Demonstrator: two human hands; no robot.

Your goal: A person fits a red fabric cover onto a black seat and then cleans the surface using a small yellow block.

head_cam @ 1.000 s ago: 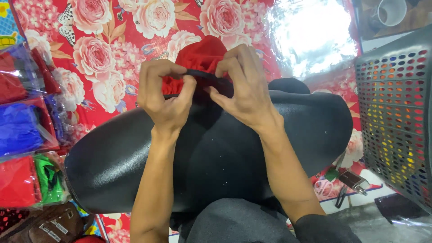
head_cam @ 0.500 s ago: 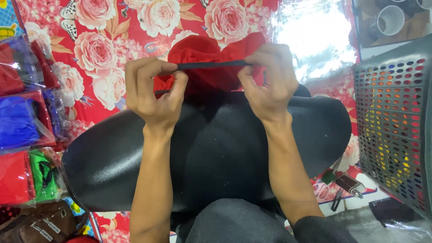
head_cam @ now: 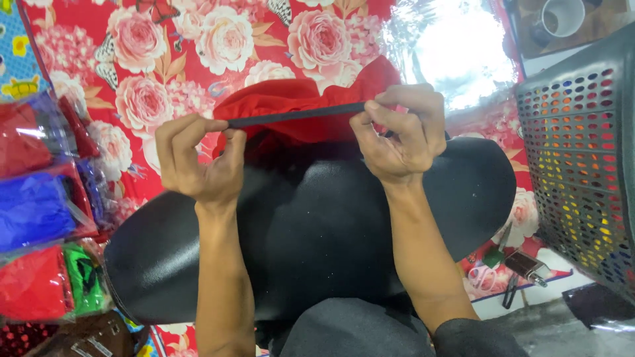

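At the far left lie shiny plastic bags [head_cam: 36,211] stuffed with soft red, blue and green cloth. Under everything is a smooth red sheet [head_cam: 165,79] printed with big pink roses. The left hand [head_cam: 198,162] has its fingers curled in tight, pinching one end of a thin black strip [head_cam: 297,114]. The strip is long, flat and narrow, and it is pulled straight between both hands, just above a soft, crumpled red cloth [head_cam: 291,106]. Below the hands sits a wide black board [head_cam: 317,231], oval in shape, with a dull, slightly bumpy top; both forearms lie across it. The right hand [head_cam: 400,135] pinches the other end of the strip with thumb and bent fingers. At the right lower down, small metal tools [head_cam: 519,268] lie on the sheet. On the far right stands a grey plastic basket [head_cam: 582,165] full of round holes, with many colours showing through.
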